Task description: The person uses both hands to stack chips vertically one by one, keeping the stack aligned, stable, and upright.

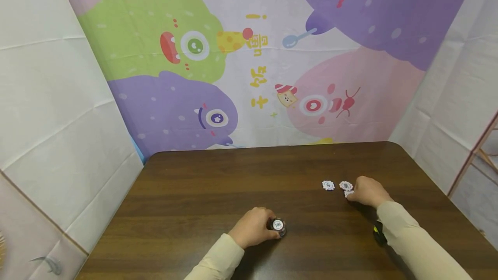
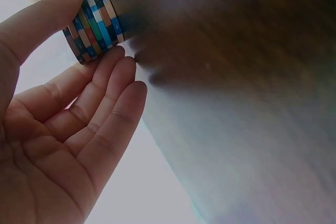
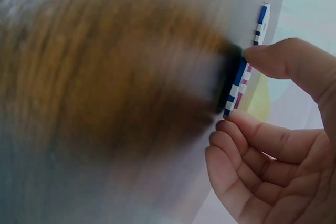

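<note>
My left hand (image 1: 254, 227) grips a short stack of poker chips (image 1: 278, 225) by its sides on the front middle of the table. Its top chip reads 100, and the left wrist view shows the stack's multicoloured edges (image 2: 98, 22) between thumb and fingers. Farther right, my right hand (image 1: 369, 191) pinches a white poker chip (image 1: 349, 194) low over the wood. In the right wrist view this chip has a blue-and-white edge (image 3: 235, 88). A second white chip (image 1: 346, 185) lies right behind it, and a third (image 1: 328, 185) lies to the left.
The dark wooden table (image 1: 218, 180) has rounded far corners. Behind it hangs a cloth with cartoon monsters (image 1: 206, 46), with pale cloth walls (image 1: 70, 77) on both sides. A dark item with a yellow patch (image 1: 379, 233) shows beside the right sleeve.
</note>
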`<state>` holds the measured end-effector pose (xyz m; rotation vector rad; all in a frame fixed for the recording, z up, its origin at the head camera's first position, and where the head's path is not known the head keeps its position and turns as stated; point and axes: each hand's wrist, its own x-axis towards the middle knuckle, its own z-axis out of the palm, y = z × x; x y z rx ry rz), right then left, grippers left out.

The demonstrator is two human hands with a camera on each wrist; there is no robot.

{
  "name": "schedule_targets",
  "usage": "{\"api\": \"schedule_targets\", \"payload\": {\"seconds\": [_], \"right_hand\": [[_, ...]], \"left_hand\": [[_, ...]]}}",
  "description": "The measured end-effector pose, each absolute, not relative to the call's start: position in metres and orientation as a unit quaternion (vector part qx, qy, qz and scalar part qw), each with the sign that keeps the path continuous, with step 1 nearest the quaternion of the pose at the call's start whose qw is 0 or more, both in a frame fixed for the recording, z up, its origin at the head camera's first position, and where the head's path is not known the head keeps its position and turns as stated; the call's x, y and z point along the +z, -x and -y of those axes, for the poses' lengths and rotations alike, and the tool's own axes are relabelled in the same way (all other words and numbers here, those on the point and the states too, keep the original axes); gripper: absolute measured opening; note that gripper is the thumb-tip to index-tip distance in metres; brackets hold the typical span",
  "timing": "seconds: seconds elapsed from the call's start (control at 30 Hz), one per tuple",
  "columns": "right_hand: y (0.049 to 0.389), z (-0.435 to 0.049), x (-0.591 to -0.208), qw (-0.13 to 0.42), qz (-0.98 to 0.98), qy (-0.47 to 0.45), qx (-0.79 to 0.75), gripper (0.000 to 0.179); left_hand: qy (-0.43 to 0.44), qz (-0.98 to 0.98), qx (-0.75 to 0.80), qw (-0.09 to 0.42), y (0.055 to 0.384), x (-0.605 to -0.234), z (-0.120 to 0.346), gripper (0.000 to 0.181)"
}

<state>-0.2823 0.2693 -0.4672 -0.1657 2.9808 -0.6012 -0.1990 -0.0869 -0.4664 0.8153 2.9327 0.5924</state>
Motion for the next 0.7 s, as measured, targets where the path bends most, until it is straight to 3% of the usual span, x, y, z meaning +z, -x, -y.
{"api": "schedule_targets", "payload": {"seconds": [0.7], "right_hand": [[0.277,-0.271,-0.451,0.099,-0.973,0.083,-0.192,0.039]], "left_hand": [[-0.262,-0.948,0.183,0.017,0.199,-0.468,0.086,0.034]]}}
